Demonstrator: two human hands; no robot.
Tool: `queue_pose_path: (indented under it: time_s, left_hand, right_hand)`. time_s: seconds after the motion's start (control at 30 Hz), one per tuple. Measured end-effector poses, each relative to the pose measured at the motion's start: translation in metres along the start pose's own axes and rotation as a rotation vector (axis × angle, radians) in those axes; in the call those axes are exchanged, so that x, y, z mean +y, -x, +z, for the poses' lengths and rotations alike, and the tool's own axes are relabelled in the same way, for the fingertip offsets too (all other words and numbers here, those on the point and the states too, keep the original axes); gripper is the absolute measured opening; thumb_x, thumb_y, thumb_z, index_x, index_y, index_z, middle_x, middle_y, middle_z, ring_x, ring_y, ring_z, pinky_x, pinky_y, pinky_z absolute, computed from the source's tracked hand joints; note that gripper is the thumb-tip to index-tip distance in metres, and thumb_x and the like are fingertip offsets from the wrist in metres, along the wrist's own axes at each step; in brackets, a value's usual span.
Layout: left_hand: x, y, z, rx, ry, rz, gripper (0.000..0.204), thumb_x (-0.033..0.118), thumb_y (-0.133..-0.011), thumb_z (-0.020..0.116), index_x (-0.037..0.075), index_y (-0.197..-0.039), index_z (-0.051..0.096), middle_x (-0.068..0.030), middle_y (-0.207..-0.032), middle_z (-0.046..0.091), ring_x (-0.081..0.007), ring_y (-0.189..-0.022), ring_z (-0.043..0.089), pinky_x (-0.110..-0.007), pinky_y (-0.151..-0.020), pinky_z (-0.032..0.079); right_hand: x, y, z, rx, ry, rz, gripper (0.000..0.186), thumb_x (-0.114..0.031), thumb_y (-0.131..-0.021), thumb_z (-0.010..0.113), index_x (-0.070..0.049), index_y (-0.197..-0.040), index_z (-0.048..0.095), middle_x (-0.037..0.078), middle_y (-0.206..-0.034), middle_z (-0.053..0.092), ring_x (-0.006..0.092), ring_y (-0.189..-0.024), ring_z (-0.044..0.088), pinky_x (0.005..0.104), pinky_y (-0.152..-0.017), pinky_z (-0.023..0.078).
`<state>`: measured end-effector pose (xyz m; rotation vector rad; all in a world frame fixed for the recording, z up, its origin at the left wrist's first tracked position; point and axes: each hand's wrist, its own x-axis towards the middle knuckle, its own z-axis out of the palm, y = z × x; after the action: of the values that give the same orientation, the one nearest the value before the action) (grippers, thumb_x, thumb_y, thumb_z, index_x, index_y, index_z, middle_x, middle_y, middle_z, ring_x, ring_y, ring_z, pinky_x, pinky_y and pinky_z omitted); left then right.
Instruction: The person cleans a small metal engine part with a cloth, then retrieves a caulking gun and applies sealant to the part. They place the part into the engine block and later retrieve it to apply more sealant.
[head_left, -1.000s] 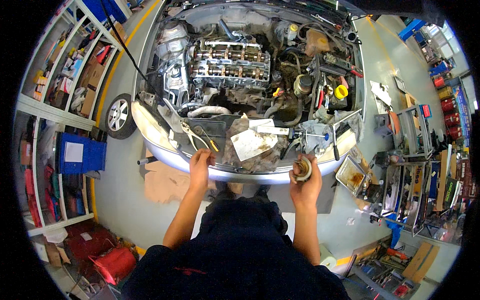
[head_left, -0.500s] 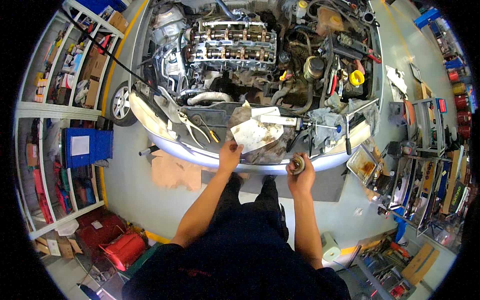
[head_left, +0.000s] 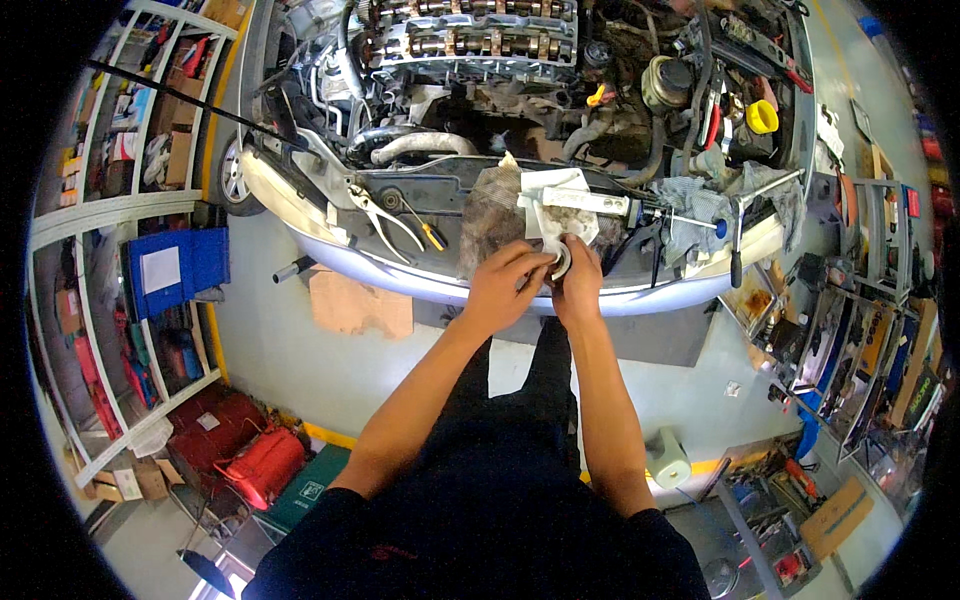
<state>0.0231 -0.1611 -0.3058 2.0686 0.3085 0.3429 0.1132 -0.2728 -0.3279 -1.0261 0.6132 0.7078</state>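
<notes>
Hands at the near edge of an opened engine bay. The bare right hand (head_left: 579,290) has its fingers closed on a small round part with a pale rim (head_left: 562,265), which lies between the two hands above the silver-blue curved bumper (head_left: 400,288). The bare left hand (head_left: 497,290) meets it from the left, fingertips bent together; whether they pinch the part or only touch it cannot be told. Just beyond the fingers is a stained white paper sheet (head_left: 575,225), over a dirty grey-brown cloth (head_left: 487,220). To the left lie pale-handled metal pliers (head_left: 378,213) and, just beside them, a yellow-and-black-handled screwdriver (head_left: 432,236). To the right, a crumpled grey cloth (head_left: 688,202) lies near a black-gripped metal T-bar (head_left: 737,240). Farther right stands a bright yellow round cup (head_left: 762,117); at the far side are exposed metal engine camshafts (head_left: 475,45).
</notes>
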Motion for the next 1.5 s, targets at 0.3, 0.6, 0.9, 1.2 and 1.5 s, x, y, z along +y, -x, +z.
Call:
queue_pose_path:
  time_s: [0.3, 0.6, 0.9, 1.2, 1.5]
  left_hand:
    - [-0.01, -0.013, 0.0, -0.109, -0.123, 0.184, 0.029, 0.003, -0.087, 0.073, 0.009, -0.116, 0.076, -0.0093, -0.102, 0.067, -0.0291, -0.093, 0.069, -0.039, -0.082, 0.058]
    - [-0.018, -0.017, 0.007, -0.101, -0.296, 0.229, 0.038, 0.001, -0.083, 0.071, 0.008, -0.121, 0.074, -0.01, -0.098, 0.061, -0.0302, -0.093, 0.065, -0.041, -0.083, 0.057]
    - [-0.008, -0.014, 0.013, -0.067, -0.097, -0.052, 0.033, 0.0, -0.087, 0.067, 0.003, -0.119, 0.074, -0.0137, -0.098, 0.064, -0.033, -0.087, 0.068, -0.041, -0.076, 0.057]
    - [-0.022, -0.018, 0.0, -0.116, 0.025, 0.032, 0.029, -0.001, -0.088, 0.067, 0.002, -0.115, 0.075, -0.0135, -0.096, 0.064, -0.0308, -0.087, 0.067, -0.039, -0.077, 0.055]
    - [-0.049, -0.035, -0.015, -0.323, -0.121, 0.423, 0.033, 0.006, -0.085, 0.072, 0.009, -0.118, 0.074, -0.0083, -0.105, 0.065, -0.0297, -0.1, 0.065, -0.042, -0.089, 0.056]
  right_hand:
    - [0.022, -0.021, -0.019, -0.028, 0.072, -0.073, 0.031, -0.024, -0.111, 0.043, -0.005, -0.124, 0.064, 0.005, -0.105, 0.07, 0.0158, -0.085, 0.067, 0.0303, -0.06, 0.052]
    - [0.01, -0.013, -0.009, -0.066, 0.138, -0.156, 0.027, -0.024, -0.11, 0.05, -0.001, -0.115, 0.064, 0.006, -0.1, 0.067, 0.012, -0.082, 0.059, 0.0281, -0.062, 0.048]
    - [0.019, -0.016, -0.014, -0.065, 0.268, -0.4, 0.023, -0.02, -0.112, 0.05, -0.002, -0.108, 0.064, 0.007, -0.099, 0.066, 0.0141, -0.094, 0.058, 0.0308, -0.085, 0.048]
    - [0.025, -0.033, -0.021, -0.102, 0.438, -0.454, 0.027, -0.02, -0.111, 0.048, 0.002, -0.113, 0.063, 0.01, -0.105, 0.067, 0.0177, -0.095, 0.058, 0.0348, -0.087, 0.047]
    - [0.004, -0.032, -0.021, -0.221, 0.272, 0.017, 0.031, -0.024, -0.108, 0.054, -0.003, -0.129, 0.061, 0.006, -0.103, 0.068, 0.0135, -0.082, 0.065, 0.0283, -0.062, 0.052]
